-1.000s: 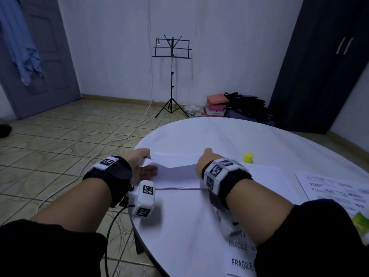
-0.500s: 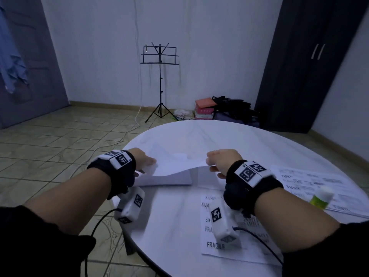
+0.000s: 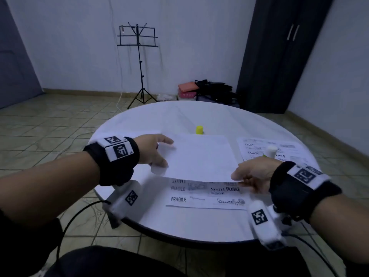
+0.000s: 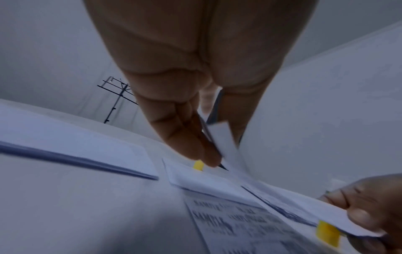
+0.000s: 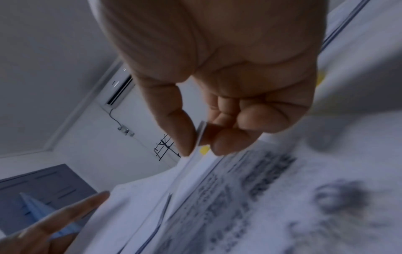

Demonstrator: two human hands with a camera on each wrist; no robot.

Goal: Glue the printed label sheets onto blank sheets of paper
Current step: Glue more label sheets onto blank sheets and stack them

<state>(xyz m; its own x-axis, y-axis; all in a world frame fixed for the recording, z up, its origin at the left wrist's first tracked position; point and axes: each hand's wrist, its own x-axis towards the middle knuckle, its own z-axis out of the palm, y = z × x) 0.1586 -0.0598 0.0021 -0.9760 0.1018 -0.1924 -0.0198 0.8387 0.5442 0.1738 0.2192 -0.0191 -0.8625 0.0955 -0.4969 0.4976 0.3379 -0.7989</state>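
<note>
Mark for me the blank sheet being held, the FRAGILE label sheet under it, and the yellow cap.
blank sheet (image 3: pixel 201 156), head view, bare middle of the page.
FRAGILE label sheet (image 3: pixel 199 199), head view, its printed lower strip.
yellow cap (image 3: pixel 199 130), head view, its side.

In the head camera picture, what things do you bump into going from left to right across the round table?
left hand → blank sheet → right hand → glue stick
</note>
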